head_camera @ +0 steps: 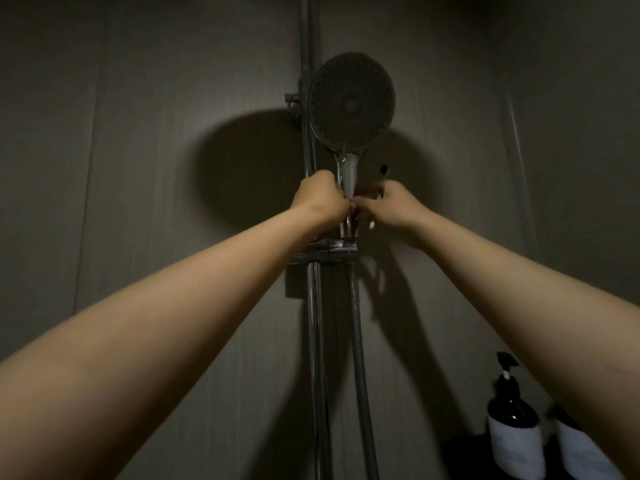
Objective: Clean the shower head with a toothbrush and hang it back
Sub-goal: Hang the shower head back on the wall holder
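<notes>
Shower head (350, 103) upright in bracket (332, 251) on riser rail (314, 306). Left hand (318, 199) wraps its handle; right hand (388, 207) grips toothbrush (383, 169) beside it. 2 pump bottles (516, 431) lower right.

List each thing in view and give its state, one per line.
shower head: upright, face toward the camera, handle gripped
left hand: closed on the handle
right hand: closed at the handle, also holding a toothbrush
hose: hanging down
pump bottles: upright, capped
</notes>
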